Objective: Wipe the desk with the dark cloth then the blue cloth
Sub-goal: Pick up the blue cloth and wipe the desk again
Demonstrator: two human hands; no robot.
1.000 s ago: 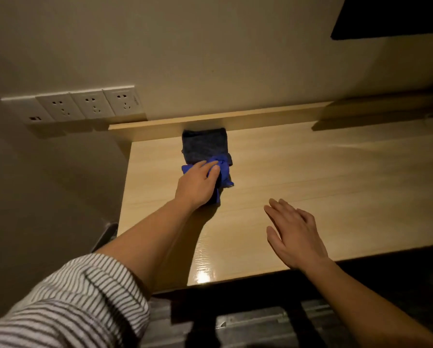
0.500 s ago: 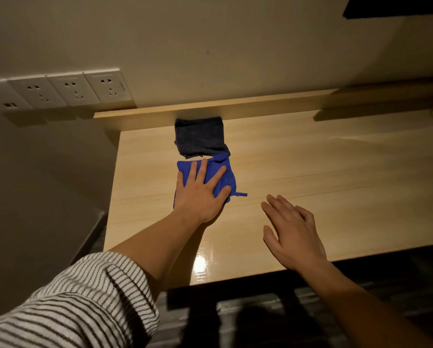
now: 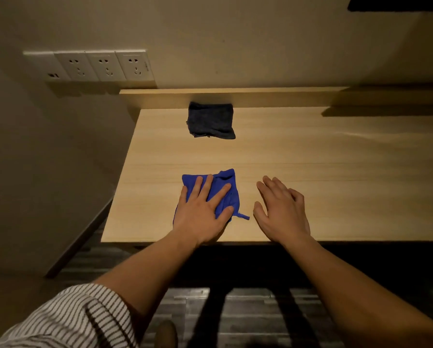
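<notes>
Dark cloth [image 3: 211,120] lies set aside; left hand [image 3: 202,212], fingers spread, presses blue cloth [image 3: 225,189] on tabletop [image 3: 336,177] — second wipe underway, it seems.

A: Dim, warm yellow light; the desk [image 3: 311,172] is brightest, the floor [image 3: 235,320] beneath nearly black.
B: Shadows?
A: Both arms throw dark bands on the floor. Wide-angle bending skews the wall sockets [image 3: 90,66]; the striped sleeve [image 3: 67,320] looks soft
</notes>
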